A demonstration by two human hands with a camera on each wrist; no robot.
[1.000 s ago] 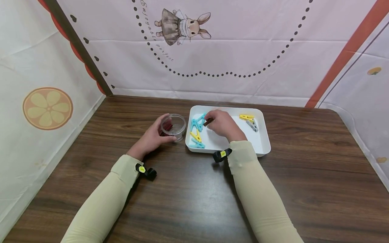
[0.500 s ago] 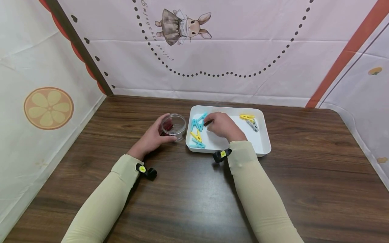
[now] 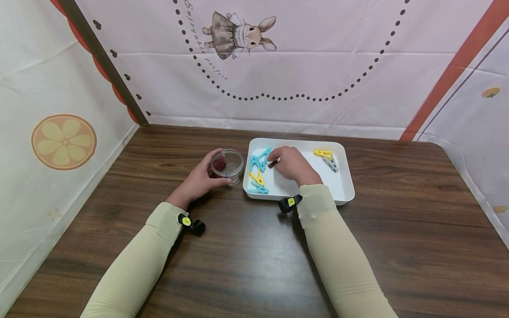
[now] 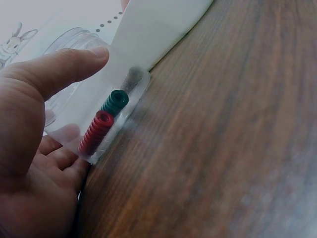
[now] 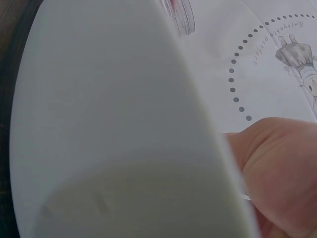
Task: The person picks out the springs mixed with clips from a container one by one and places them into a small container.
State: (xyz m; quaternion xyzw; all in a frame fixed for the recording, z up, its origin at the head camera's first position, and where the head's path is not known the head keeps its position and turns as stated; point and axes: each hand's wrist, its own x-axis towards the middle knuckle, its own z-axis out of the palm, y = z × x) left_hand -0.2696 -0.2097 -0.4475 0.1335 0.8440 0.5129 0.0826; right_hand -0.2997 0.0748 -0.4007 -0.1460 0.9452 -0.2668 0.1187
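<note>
My left hand (image 3: 199, 179) grips a clear round plastic jar (image 3: 234, 176), its thumb and fingers on opposite sides. In the left wrist view, a red coil spring (image 4: 96, 133) and a green coil spring (image 4: 115, 101) show through the jar's wall, beside a blurred greyish piece (image 4: 132, 77). My right hand (image 3: 292, 164) is down inside the white tray (image 3: 298, 198), its curled fingers at a small dark brown coil spring (image 3: 272, 164). One end of that spring is hidden by the hand. The tray wall blocks most of the right wrist view.
Light blue clothespins (image 3: 258, 164) and a yellow clothespin (image 3: 257, 178) lie at the tray's left side. Another yellow clothespin (image 3: 323, 153) and a grey one (image 3: 330, 164) lie at its right. Tray and jar stand side by side on a brown wooden table (image 3: 238, 256).
My right hand has lowered slightly into the tray, and the brown spring has gone down with it. The left hand and the jar stay where they were.
</note>
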